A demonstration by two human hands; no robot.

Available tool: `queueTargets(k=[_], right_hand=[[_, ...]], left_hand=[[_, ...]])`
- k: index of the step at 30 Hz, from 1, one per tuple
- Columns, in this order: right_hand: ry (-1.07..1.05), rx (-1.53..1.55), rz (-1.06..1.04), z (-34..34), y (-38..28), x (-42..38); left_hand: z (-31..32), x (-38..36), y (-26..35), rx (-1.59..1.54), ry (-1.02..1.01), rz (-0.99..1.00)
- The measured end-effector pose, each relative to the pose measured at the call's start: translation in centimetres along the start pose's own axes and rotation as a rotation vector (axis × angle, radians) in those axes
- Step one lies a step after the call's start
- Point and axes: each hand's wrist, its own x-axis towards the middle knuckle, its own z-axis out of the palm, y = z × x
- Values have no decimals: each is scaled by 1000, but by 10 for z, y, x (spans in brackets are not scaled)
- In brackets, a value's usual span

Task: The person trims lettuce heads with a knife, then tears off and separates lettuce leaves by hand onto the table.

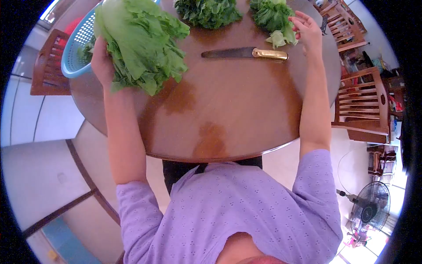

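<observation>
A round wooden table (228,114) lies bare across its near half. At its far-left edge, the left hand (102,61) grips a large, ruffled lettuce head (140,42) — pale green — beside a blue basket (72,53). Far right, the right hand (307,31), fingers loose, touches leafy greens (274,20) by a knife (246,53).

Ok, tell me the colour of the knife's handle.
The knife's handle is shiny gold or brass-coloured, with a dark blade; the head view shows it lying on the brown table.
</observation>
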Motion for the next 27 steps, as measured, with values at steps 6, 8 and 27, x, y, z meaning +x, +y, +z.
queueTargets(k=[6, 8, 27], right_hand=[[39, -42, -48, -1, 2, -3], [36, -19, -48, -2, 2, -4], [-820, -305, -367, 66, -127, -102]], left_hand=[[-4, 0, -2, -109, -80, -59], [-1, 0, 1, 10, -15, -25], [-6, 5, 2, -218, -266, 184]])
